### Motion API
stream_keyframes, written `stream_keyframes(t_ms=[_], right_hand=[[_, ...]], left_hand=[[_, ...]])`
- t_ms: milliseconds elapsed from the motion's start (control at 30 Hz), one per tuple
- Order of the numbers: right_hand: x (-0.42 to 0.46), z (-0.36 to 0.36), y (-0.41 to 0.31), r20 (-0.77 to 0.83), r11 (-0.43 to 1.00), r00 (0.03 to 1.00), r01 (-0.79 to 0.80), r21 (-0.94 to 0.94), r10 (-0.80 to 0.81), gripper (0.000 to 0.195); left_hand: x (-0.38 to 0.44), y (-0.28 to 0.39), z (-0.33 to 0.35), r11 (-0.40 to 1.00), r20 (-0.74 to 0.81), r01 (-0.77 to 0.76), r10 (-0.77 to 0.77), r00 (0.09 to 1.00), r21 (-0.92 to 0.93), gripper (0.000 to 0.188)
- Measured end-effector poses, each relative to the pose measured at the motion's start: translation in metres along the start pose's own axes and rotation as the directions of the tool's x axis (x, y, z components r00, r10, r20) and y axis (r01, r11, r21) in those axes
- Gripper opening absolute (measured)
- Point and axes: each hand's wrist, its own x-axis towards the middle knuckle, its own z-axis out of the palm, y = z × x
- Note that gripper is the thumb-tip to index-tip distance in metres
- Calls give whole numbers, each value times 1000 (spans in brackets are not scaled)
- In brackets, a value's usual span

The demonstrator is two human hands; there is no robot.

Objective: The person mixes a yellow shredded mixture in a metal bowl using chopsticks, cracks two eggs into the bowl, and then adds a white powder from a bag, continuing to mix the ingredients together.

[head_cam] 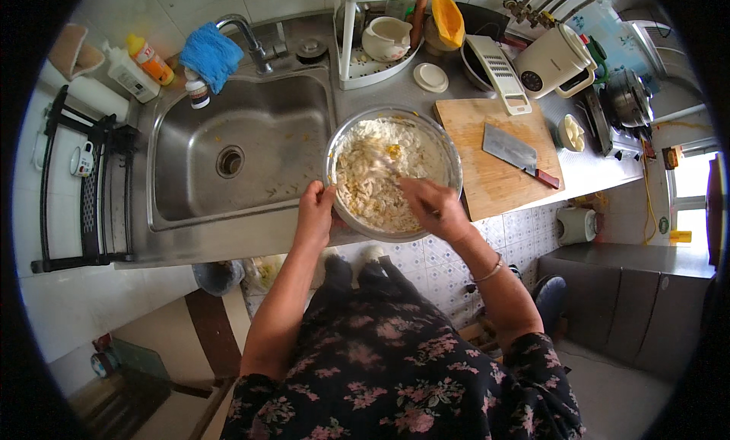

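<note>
A round metal bowl [451, 146] stands at the front of the counter, right of the sink, its near rim reaching past the counter edge. Inside lies a lumpy mix of flour and yellow shreds [370, 194]. My left hand [317, 212] grips the bowl's left rim, thumb on top. Over the right part of the bowl, my right hand [436, 208] is closed round a thin utensil, blurred by motion; its far end is in the mix and its kind cannot be told. A wooden cutting board [479, 183] lies to the right, bearing a cleaver [509, 147] with a red handle.
Left is a steel sink [274, 126] with a faucet [256, 49] and a blue cloth [211, 55]. Behind the bowl stand a white corner shelf [379, 72] and a round lid [430, 77]. A grater [496, 72], a cream appliance [550, 60] and a small bowl [571, 133] surround the board.
</note>
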Motion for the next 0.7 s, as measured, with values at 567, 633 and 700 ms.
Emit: stream_keyframes(t_ms=[567, 633, 700], right_hand=[[27, -27, -2, 98, 939, 945, -322, 122, 311, 15], [22, -44, -10, 152, 976, 967, -212, 42, 204, 15], [30, -56, -25, 274, 994, 955, -111, -18, 112, 15]], left_hand=[[18, -33, 1, 769, -154, -319, 471, 868, 553, 42], [28, -43, -4, 709, -127, -398, 564, 816, 582, 41], [31, -35, -1, 651, -69, -438, 602, 796, 620, 41]])
